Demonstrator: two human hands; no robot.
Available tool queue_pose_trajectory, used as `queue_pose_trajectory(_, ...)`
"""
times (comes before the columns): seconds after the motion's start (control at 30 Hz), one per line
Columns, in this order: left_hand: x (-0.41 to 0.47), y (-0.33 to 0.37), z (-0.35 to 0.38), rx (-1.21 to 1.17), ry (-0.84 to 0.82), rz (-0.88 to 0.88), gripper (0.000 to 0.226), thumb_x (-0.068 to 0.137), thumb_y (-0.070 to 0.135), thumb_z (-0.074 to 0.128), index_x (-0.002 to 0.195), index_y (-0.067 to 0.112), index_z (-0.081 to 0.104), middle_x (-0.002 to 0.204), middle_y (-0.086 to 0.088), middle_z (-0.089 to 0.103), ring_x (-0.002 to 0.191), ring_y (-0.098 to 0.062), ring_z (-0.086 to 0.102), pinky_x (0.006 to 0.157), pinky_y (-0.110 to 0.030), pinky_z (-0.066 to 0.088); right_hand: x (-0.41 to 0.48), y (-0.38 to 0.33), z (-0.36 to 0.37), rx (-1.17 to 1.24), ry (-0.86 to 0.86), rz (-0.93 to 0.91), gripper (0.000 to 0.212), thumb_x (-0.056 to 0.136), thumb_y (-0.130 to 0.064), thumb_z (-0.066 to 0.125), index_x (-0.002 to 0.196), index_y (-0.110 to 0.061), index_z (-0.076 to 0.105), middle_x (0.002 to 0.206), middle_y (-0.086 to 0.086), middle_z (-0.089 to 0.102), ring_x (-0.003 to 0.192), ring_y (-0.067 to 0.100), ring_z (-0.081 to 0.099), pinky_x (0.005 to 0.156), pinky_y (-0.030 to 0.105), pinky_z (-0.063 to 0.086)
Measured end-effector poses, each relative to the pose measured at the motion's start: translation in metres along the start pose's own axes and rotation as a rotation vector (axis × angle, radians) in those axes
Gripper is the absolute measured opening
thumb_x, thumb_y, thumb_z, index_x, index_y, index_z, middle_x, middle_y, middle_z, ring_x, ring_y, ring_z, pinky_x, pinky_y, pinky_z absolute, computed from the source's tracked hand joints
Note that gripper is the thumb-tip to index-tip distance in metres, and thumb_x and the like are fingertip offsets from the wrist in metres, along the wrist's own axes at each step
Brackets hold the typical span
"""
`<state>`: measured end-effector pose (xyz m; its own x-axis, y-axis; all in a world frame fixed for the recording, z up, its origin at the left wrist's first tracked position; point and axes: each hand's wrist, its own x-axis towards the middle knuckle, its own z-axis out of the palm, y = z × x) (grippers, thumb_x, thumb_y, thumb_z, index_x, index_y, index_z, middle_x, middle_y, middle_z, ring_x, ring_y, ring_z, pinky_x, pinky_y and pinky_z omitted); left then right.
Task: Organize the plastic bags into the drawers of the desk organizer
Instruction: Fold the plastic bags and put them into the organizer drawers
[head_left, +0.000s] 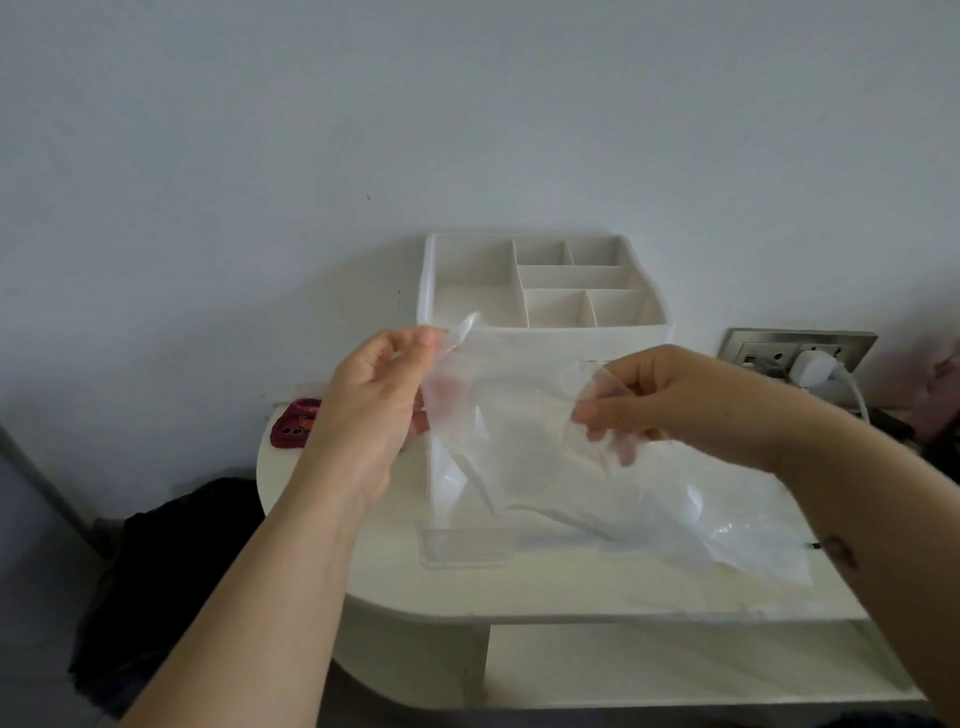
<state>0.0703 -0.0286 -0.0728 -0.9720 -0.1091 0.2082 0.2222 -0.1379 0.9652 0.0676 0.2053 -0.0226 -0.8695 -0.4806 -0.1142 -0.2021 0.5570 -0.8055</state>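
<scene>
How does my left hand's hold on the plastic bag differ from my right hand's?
The left hand pinches the plastic bag at a raised corner; the right hand grips it lower down. The left hand points upward; the right hand points sideways, toward the left. Both hold the same bag in front of the desk organizer.

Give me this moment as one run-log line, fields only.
left hand: pinches plastic bag corner | right hand: grips opposite edge | bag: spread before desk organizer | clear drawer: pulled out | bag not yet stowed
</scene>
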Motion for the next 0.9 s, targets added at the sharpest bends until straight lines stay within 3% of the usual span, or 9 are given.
queue_pose_trajectory(0.1,-0.001,-0.006,-0.005,0.043,-0.160,-0.073,0.042,0.077,0.020,0.076,0.105,0.045,0.057,0.103,-0.004,0.071,0.086,-0.019,0.071,0.064,-0.028,0.056,0.006,-0.001,-0.013,-0.127,-0.013,0.049,0.011,0.083,-0.032,0.066,0.076,-0.025,0.072,0.075,-0.008,0.072,0.054,0.004,0.056,0.067,0.023,0.042)
queue_pose_trajectory(0.23,-0.003,-0.007,0.001,0.188,-0.142,-0.034,0.062,0.087,-0.007,0.055,0.104,0.052,0.056,0.103,0.000,0.069,0.085,-0.014,0.071,0.068,-0.026,0.056,0.012,-0.002,-0.019,-0.292,-0.030,0.099,0.008,0.084,-0.032,0.067,0.079,-0.029,0.072,0.070,-0.012,0.071,0.052,-0.006,0.053,0.056,0.010,0.043)
queue_pose_trajectory(0.3,-0.001,-0.006,-0.001,0.103,-0.165,-0.062,0.051,0.089,-0.001,0.049,0.097,0.046,0.066,0.102,0.001,0.071,0.087,-0.016,0.071,0.067,-0.028,0.056,0.013,-0.003,-0.021,-0.267,-0.014,0.082,0.008,0.083,-0.033,0.067,0.078,-0.029,0.073,0.067,-0.012,0.069,0.055,-0.008,0.054,0.052,0.005,0.041)
queue_pose_trajectory(0.4,0.003,-0.004,-0.007,-0.060,-0.252,-0.146,0.020,0.080,0.033,0.056,0.084,0.029,0.075,0.097,0.001,0.071,0.087,-0.019,0.070,0.066,-0.032,0.056,0.013,-0.004,-0.024,-0.253,-0.034,0.047,0.009,0.081,-0.034,0.067,0.076,-0.029,0.073,0.063,-0.012,0.066,0.055,-0.006,0.053,0.053,0.004,0.039)
queue_pose_trajectory(0.5,0.006,-0.007,-0.008,0.001,-0.193,-0.072,0.027,0.067,0.055,0.067,0.072,0.029,0.072,0.085,0.005,0.070,0.088,-0.019,0.070,0.069,-0.036,0.055,0.010,-0.006,-0.027,-0.267,-0.104,0.036,0.011,0.079,-0.034,0.067,0.074,-0.026,0.072,0.061,-0.013,0.063,0.056,-0.004,0.051,0.055,0.006,0.040)
queue_pose_trajectory(0.57,0.005,-0.012,-0.005,0.055,-0.144,0.000,0.019,0.065,0.049,0.073,0.069,0.031,0.067,0.080,0.008,0.068,0.086,-0.019,0.071,0.068,-0.034,0.056,0.008,-0.008,-0.028,-0.246,-0.139,0.033,0.012,0.074,-0.037,0.066,0.071,-0.026,0.071,0.061,-0.013,0.061,0.060,0.001,0.050,0.058,0.010,0.041)
queue_pose_trajectory(0.63,0.004,-0.014,-0.002,0.101,-0.113,0.040,0.012,0.074,0.026,0.074,0.069,0.033,0.066,0.077,0.011,0.067,0.080,-0.016,0.071,0.064,-0.027,0.056,0.008,-0.011,-0.030,-0.242,-0.159,0.031,0.015,0.071,-0.038,0.066,0.070,-0.024,0.070,0.061,-0.013,0.059,0.064,0.006,0.048,0.061,0.015,0.041)
queue_pose_trajectory(0.73,0.001,-0.014,-0.003,0.177,-0.125,0.000,0.039,0.085,-0.002,0.063,0.069,0.033,0.072,0.072,0.014,0.068,0.074,-0.009,0.070,0.060,-0.020,0.054,0.008,-0.014,-0.034,-0.304,-0.129,0.088,0.018,0.069,-0.039,0.065,0.072,-0.022,0.071,0.062,-0.014,0.061,0.066,0.007,0.051,0.066,0.016,0.044)
queue_pose_trajectory(0.9,-0.006,-0.010,-0.002,0.464,-0.203,-0.141,0.025,0.083,0.012,0.069,0.091,0.035,0.071,0.074,0.016,0.070,0.077,-0.006,0.070,0.080,-0.030,0.055,0.018,-0.001,-0.017,-0.699,0.252,0.166,0.012,0.080,-0.030,0.064,0.069,-0.024,0.065,0.075,-0.012,0.067,0.076,0.009,0.059,0.065,0.024,0.044)
